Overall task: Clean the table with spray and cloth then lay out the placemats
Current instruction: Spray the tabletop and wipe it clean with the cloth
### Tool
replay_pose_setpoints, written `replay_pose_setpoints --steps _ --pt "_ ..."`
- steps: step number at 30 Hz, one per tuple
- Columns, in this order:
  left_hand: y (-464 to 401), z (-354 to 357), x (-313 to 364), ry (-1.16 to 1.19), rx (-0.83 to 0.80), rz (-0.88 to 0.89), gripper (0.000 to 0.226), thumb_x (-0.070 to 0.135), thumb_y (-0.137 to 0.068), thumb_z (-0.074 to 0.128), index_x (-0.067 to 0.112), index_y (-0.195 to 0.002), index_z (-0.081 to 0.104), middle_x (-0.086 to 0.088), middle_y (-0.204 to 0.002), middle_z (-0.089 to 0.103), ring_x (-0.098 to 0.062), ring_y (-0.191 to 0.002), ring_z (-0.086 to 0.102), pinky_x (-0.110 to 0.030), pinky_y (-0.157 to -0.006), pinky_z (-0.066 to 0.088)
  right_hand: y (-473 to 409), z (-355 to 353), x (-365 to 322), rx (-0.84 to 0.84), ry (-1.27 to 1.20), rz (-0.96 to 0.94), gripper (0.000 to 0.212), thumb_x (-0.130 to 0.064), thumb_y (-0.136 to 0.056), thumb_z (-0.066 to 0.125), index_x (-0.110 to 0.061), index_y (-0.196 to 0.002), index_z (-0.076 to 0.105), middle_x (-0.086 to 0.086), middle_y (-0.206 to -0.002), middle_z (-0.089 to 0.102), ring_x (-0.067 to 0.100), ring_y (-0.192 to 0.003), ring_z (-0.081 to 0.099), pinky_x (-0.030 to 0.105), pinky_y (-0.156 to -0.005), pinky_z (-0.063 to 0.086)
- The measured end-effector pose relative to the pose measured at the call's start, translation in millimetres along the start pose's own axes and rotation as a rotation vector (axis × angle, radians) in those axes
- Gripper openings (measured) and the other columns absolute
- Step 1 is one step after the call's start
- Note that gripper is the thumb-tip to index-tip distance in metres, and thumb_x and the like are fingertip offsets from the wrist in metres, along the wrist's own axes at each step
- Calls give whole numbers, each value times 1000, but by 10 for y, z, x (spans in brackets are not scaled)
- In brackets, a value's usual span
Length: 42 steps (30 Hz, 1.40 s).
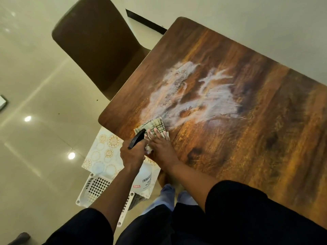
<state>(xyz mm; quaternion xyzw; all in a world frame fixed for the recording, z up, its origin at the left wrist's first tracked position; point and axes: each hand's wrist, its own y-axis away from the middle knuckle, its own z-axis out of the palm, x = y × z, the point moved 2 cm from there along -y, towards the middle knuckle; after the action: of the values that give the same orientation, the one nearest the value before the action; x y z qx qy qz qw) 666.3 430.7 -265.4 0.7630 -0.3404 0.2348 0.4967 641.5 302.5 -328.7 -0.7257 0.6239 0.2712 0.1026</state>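
Observation:
A brown wooden table (pixel 247 138) carries a wide smear of white foam (pixel 191 92) near its left end. My right hand (pixel 161 147) presses flat on a checked cloth (pixel 155 125) at the near edge of the foam. My left hand (pixel 131 153) grips the neck of a white spray bottle (pixel 143 181) with a black trigger head, held just off the table's near-left edge. White placemats with gold circles (pixel 104 152) lie on a white plastic basket (pixel 95 190) beside the table.
A dark brown chair (pixel 95 43) stands at the table's left end. The floor (pixel 35 138) is glossy cream tile. A pale wall (pixel 247 23) runs along the table's far side. My legs and feet show below the table edge.

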Motion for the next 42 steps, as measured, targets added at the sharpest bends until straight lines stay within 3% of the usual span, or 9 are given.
replay_pose_setpoints --steps 3,6,9,17,23,29,35,38,42 --pt "-58 -56 51 11 -6 13 41 47 -60 73 15 -85 79 -12 -77 78 -34 -72 79 -42 -62 57 -178 -135 9 -21 18 -47 57 -37 -102 41 -24 -157 35 -2 -168 21 22 -157 9 50 -126 2" --pt "-66 -48 120 31 -45 17 21 31 -71 75 11 -68 74 -13 -66 73 -36 -67 78 -35 -57 48 -341 -285 62 -6 8 -10 62 -9 -101 44 -24 -159 31 -4 -169 16 20 -157 4 49 -126 -1" --pt "-100 -52 148 75 -73 20 25 22 -82 77 -2 -77 75 -15 -67 71 -35 -62 76 -28 -51 45 -489 -446 232 39 -7 91 76 5 -93 47 -28 -159 29 -7 -169 14 19 -157 3 50 -126 6" --pt "-237 -20 173 96 -99 12 18 18 -88 78 1 -85 76 -23 -76 74 -26 -58 71 -28 -54 50 -78 -849 1070 176 42 418 67 -8 -103 40 -29 -162 16 -4 -170 10 14 -157 0 34 -125 -3" --pt "-332 -2 214 103 -85 9 15 21 -89 79 6 -92 77 -15 -75 76 -27 -62 75 -29 -55 52 -137 -795 838 230 -13 572 67 -9 -104 40 -30 -162 15 -9 -167 5 16 -156 -6 35 -123 -8" --pt "-406 -61 276 118 -73 19 15 20 -86 78 5 -83 78 -12 -68 73 -30 -60 75 -36 -60 53 -622 -483 277 167 -50 327 78 3 -92 51 -27 -160 26 -4 -169 15 21 -157 -4 46 -124 -8" --pt "-509 -166 302 125 5 -11 17 24 -85 79 12 -96 79 -10 -80 79 -29 -69 80 -29 -56 53 -1006 -195 -110 1 52 -121 54 -16 -99 54 -21 -152 45 -2 -168 21 23 -157 7 50 -127 -2" --pt "-558 -195 333 111 -6 6 12 20 -85 76 8 -85 78 -13 -74 77 -30 -65 79 -29 -56 50 -1083 -290 34 -26 81 -156 71 2 -93 49 -25 -157 35 -6 -169 18 19 -157 6 49 -127 4" --pt "-592 -180 382 103 -50 22 17 21 -83 75 5 -77 75 -9 -65 72 -30 -63 77 -29 -56 48 -1233 -597 318 11 94 4 81 5 -91 47 -31 -160 26 -7 -169 14 18 -157 4 53 -126 8"
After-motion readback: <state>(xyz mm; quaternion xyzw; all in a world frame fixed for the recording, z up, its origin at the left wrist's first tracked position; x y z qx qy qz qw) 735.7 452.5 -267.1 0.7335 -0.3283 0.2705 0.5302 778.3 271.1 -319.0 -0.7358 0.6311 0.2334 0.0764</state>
